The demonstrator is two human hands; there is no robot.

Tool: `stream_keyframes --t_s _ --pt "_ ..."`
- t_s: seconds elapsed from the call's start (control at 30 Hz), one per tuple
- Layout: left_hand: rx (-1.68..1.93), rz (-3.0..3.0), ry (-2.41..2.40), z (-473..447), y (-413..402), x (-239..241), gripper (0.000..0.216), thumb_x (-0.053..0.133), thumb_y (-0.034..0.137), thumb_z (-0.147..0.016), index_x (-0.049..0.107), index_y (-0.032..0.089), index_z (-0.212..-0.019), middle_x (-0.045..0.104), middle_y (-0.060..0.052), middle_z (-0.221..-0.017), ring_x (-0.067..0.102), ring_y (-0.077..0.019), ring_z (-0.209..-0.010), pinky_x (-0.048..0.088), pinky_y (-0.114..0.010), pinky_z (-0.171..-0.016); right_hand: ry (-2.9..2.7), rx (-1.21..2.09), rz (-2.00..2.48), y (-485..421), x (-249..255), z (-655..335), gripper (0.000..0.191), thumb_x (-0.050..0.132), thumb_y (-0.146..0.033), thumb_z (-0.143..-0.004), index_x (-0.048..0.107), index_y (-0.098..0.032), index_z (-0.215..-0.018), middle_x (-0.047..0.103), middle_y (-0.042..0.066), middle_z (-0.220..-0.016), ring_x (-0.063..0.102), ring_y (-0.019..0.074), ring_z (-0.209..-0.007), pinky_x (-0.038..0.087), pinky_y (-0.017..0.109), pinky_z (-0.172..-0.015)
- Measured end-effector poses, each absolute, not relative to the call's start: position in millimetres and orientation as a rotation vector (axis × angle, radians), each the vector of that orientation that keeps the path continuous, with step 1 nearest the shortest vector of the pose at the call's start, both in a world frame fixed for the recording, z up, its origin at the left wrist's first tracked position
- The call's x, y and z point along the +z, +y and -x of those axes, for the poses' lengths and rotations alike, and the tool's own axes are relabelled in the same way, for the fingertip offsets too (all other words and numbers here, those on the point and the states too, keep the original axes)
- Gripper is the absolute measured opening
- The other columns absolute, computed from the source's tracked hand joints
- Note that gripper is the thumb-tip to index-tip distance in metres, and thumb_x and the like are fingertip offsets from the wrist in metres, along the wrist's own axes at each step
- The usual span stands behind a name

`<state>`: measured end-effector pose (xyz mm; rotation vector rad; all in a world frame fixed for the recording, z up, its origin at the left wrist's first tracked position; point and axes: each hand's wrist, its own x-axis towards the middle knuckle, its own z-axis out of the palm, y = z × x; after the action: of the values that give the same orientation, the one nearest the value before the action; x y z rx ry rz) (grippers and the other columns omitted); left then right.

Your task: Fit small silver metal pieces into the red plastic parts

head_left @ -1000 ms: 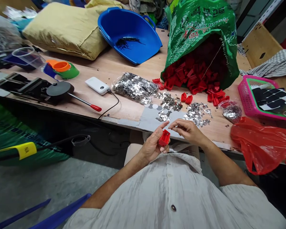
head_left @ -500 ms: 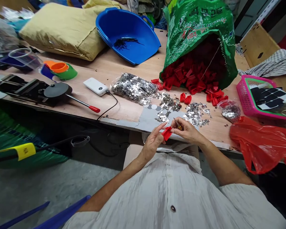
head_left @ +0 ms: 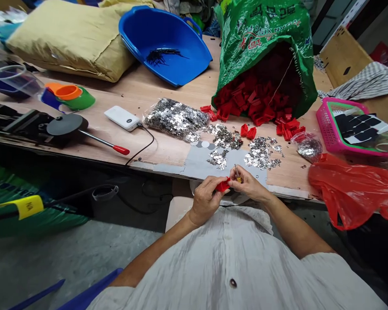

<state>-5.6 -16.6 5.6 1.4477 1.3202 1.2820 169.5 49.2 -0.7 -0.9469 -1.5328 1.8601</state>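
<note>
Just below the table's front edge, my left hand (head_left: 206, 198) is closed around a small red plastic piece (head_left: 223, 186). Touching that piece from the right, my right hand (head_left: 249, 186) pinches a thin tool with a yellow grip (head_left: 236, 173), its tip pointing up. Loose shiny metal bits (head_left: 260, 154) lie scattered on the table right in front of my hands. Behind them a green sack (head_left: 265, 38) lies on its side and spills red plastic pieces (head_left: 255, 103). A clear bag of metal bits (head_left: 176, 118) sits to the left of the scatter.
A white power bank (head_left: 122, 118) with a cable, a black hand press (head_left: 64, 125) with a red-tipped lever, and a blue basin (head_left: 163, 43) stand to the left. On the right lie a pink basket (head_left: 336, 142) and a red plastic bag (head_left: 352, 189).
My hands have come together and drawn lower toward my body. The right hand, empty-looking a second ago, now holds the thin tool against the red piece.
</note>
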Motion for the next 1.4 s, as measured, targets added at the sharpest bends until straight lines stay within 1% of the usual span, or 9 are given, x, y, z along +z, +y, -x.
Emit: stream_keyframes --t_s 0.2,0.47,0.57,0.63,0.7,0.8,0.87,1.1,1.4 --pt "1.317 -1.782 1.224 12 -21 -5 0.027 0.069 0.021 -0.082 0.069 0.022 -0.109 0.073 -0.006 -0.098 0.066 -0.0187 -0.088 0.052 -0.031 -0.079 -1.314 2.118 0.931 35 -6 -177 0.041 0.072 -0.043 -0.079 0.045 -0.024 -0.103 0.047 -0.004 -0.085 0.036 0.005 -0.056 0.029 0.02 -0.051" --pt "1.223 -1.755 0.935 23 -14 -6 0.025 0.071 0.025 -0.081 0.072 0.022 -0.106 0.075 -0.009 -0.098 0.069 -0.0194 -0.088 0.053 -0.029 -0.077 -1.166 2.245 0.889 21 -12 -183 0.044 0.078 -0.035 -0.073 0.046 -0.024 -0.102 0.052 -0.005 -0.081 0.036 0.0033 -0.049 0.023 0.018 -0.045" --pt "1.151 -1.548 0.929 25 -11 -11 0.028 0.077 0.028 -0.075 0.073 0.019 -0.101 0.075 -0.008 -0.094 0.069 -0.0197 -0.086 0.053 -0.029 -0.077 -1.3 2.211 0.908 24 -11 -190 0.047 0.078 -0.036 -0.072 0.047 -0.025 -0.105 0.058 -0.003 -0.089 0.044 0.0054 -0.054 0.031 0.019 -0.048" --pt "1.146 -1.334 0.962 24 -10 -15 0.03 0.079 0.03 -0.072 0.073 0.017 -0.099 0.074 -0.008 -0.093 0.068 -0.0199 -0.085 0.052 -0.029 -0.078 -1.544 2.023 1.011 35 -10 -198 0.044 0.075 -0.035 -0.075 0.049 -0.025 -0.109 0.061 0.0 -0.095 0.052 0.0092 -0.062 0.04 0.022 -0.056" --pt "1.163 -1.133 0.971 22 -10 -19 0.033 0.079 0.03 -0.072 0.071 0.017 -0.101 0.073 -0.007 -0.095 0.067 -0.0201 -0.087 0.052 -0.03 -0.08 -1.836 1.58 1.212 51 -10 -208 0.029 0.067 -0.032 -0.082 0.054 -0.023 -0.106 0.064 0.003 -0.096 0.058 0.014 -0.072 0.044 0.027 -0.066" --pt "1.146 -0.968 0.943 18 -11 -21 0.035 0.078 0.028 -0.073 0.069 0.018 -0.105 0.073 -0.006 -0.099 0.067 -0.0199 -0.091 0.052 -0.031 -0.084 -2.111 0.778 1.504 76 -12 -222 0.007 0.056 -0.022 -0.088 0.059 -0.02 -0.094 0.065 0.007 -0.094 0.059 0.0203 -0.087 0.045 0.033 -0.078" --pt "1.122 -0.932 0.932 16 -11 -19 0.037 0.076 0.027 -0.076 0.067 0.018 -0.11 0.073 -0.006 -0.099 0.066 -0.0191 -0.092 0.05 -0.03 -0.087 -2.209 0.532 1.591 87 -15 -227 0.008 0.053 -0.018 -0.09 0.061 -0.02 -0.091 0.066 0.008 -0.096 0.059 0.022 -0.092 0.044 0.034 -0.082" --pt "1.123 -0.916 0.964 13 -10 -13 0.05 0.07 0.03 -0.082 0.058 0.022 -0.13 0.069 -0.006 -0.106 0.064 -0.0186 -0.098 0.046 -0.032 -0.094 -2.311 0.396 1.674 98 -19 -218 0.006 0.056 -0.023 -0.091 0.062 -0.02 -0.092 0.066 0.006 -0.097 0.06 0.0212 -0.09 0.044 0.031 -0.077" --pt "1.183 -1.058 1.087 8 -4 -10 0.05 0.069 0.031 -0.082 0.059 0.023 -0.13 0.065 -0.006 -0.108 0.061 -0.0191 -0.101 0.045 -0.034 -0.099 -2.339 0.349 1.729 99 -18 -217 0.007 0.057 -0.027 -0.091 0.061 -0.021 -0.092 0.066 0.006 -0.098 0.06 0.0208 -0.088 0.042 0.031 -0.075"
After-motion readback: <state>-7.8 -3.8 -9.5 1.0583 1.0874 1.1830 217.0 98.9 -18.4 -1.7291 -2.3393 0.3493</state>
